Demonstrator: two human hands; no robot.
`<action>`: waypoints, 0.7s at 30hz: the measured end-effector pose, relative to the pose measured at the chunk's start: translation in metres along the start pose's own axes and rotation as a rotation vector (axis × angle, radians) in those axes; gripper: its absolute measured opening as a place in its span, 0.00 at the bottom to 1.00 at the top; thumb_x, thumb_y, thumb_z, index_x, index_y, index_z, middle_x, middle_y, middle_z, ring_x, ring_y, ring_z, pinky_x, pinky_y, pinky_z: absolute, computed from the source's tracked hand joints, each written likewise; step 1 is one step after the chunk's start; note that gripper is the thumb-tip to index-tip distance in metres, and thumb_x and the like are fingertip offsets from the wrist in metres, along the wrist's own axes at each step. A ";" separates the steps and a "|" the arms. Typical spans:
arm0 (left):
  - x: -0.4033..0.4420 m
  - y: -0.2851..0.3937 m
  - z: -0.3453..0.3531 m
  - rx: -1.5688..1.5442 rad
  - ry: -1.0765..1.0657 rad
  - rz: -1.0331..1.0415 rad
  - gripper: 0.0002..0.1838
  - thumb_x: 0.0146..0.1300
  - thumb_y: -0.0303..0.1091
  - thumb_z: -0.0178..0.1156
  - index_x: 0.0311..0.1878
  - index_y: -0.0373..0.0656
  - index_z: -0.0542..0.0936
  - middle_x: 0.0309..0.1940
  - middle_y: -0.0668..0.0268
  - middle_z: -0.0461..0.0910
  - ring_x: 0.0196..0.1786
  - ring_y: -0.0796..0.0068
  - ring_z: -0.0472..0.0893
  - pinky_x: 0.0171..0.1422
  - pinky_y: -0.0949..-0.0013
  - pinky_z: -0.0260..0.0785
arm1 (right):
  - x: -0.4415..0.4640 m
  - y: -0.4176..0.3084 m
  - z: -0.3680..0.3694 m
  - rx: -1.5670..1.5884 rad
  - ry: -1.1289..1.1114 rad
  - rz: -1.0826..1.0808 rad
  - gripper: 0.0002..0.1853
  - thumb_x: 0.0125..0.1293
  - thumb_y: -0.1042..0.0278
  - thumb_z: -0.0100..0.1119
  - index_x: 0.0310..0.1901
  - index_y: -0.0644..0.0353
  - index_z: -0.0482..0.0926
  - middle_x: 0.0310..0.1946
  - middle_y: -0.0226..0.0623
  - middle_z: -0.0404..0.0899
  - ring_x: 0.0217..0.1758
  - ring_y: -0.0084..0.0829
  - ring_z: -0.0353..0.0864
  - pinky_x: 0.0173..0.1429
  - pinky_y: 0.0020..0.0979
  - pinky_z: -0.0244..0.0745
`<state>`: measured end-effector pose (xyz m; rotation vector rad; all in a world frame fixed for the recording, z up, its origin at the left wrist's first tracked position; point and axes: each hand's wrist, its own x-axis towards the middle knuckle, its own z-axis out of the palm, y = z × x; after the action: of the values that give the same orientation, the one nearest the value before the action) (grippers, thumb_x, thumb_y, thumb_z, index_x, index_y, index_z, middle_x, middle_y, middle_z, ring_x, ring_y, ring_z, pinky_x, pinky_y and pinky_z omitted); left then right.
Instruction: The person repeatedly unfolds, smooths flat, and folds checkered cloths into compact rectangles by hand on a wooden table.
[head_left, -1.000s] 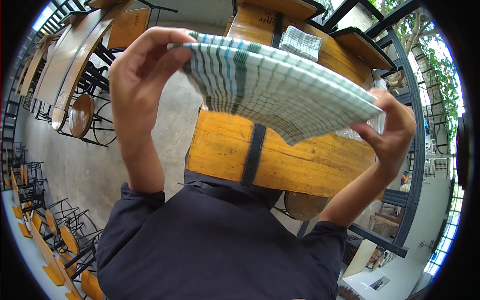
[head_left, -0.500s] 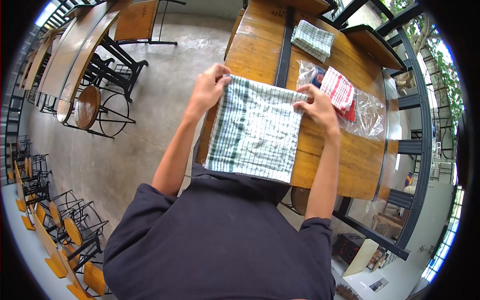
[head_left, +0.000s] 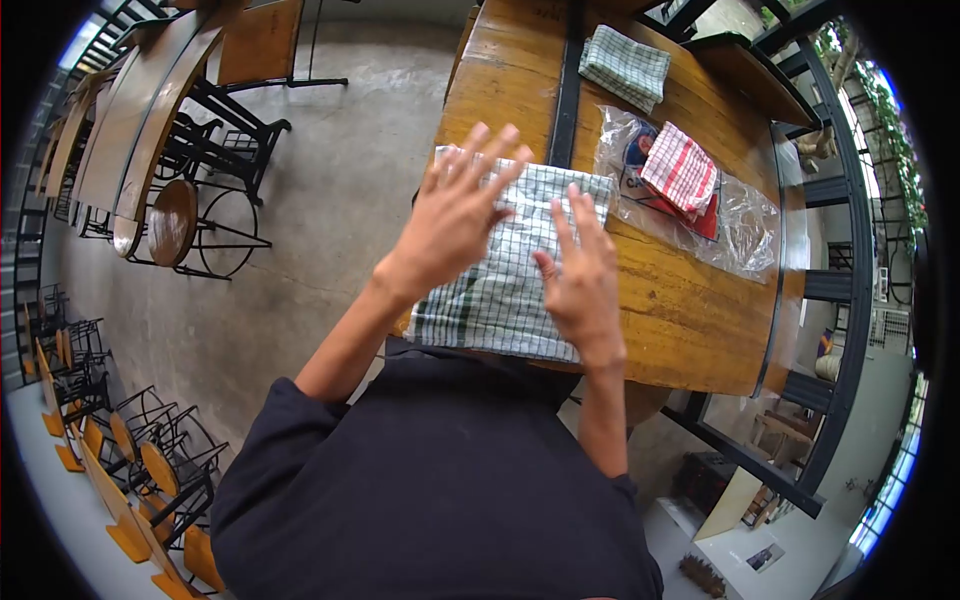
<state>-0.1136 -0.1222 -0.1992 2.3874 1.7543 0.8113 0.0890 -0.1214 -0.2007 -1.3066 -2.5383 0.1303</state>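
Note:
A green-and-white checked cloth lies spread as a near square at the table's front edge, close to my body. Over its upper left part is my left hand, fingers spread and slightly blurred. My right hand is above the cloth's right side, its fingers stretched out and thumb apart. Neither hand grips the cloth; whether the palms touch it I cannot tell. Both hands cover parts of the cloth's upper half.
On the wooden table a folded green checked cloth lies at the back. A red-and-white checked cloth rests on a clear plastic bag to the right. A black metal frame stands beyond. Stools and tables fill the left.
Both hands have let go of the cloth's upper corners and moved inward over it, fingers now spread. The cloth stays in about the same place.

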 end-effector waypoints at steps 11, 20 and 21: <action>-0.044 0.009 0.021 0.166 -0.251 -0.023 0.33 0.75 0.53 0.43 0.79 0.50 0.57 0.81 0.60 0.48 0.82 0.57 0.45 0.83 0.51 0.32 | -0.008 0.002 0.011 -0.034 -0.009 0.094 0.41 0.74 0.38 0.41 0.77 0.60 0.51 0.79 0.54 0.44 0.83 0.49 0.42 0.82 0.47 0.43; -0.052 -0.008 0.013 0.147 -0.277 -0.010 0.39 0.73 0.60 0.43 0.79 0.46 0.55 0.81 0.58 0.47 0.83 0.57 0.42 0.84 0.50 0.31 | -0.003 0.031 0.013 -0.238 -0.043 0.056 0.51 0.70 0.27 0.28 0.77 0.68 0.45 0.81 0.49 0.39 0.84 0.43 0.35 0.83 0.46 0.32; -0.051 -0.008 0.011 0.161 -0.292 -0.004 0.39 0.73 0.61 0.43 0.79 0.45 0.54 0.81 0.58 0.47 0.83 0.57 0.42 0.84 0.51 0.30 | 0.002 0.025 0.005 -0.160 0.004 0.030 0.50 0.71 0.27 0.28 0.77 0.67 0.45 0.81 0.49 0.39 0.84 0.43 0.36 0.83 0.46 0.32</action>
<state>-0.1261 -0.1634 -0.2301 2.4457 1.7618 0.3082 0.1062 -0.1049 -0.2103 -1.4014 -2.5718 -0.0711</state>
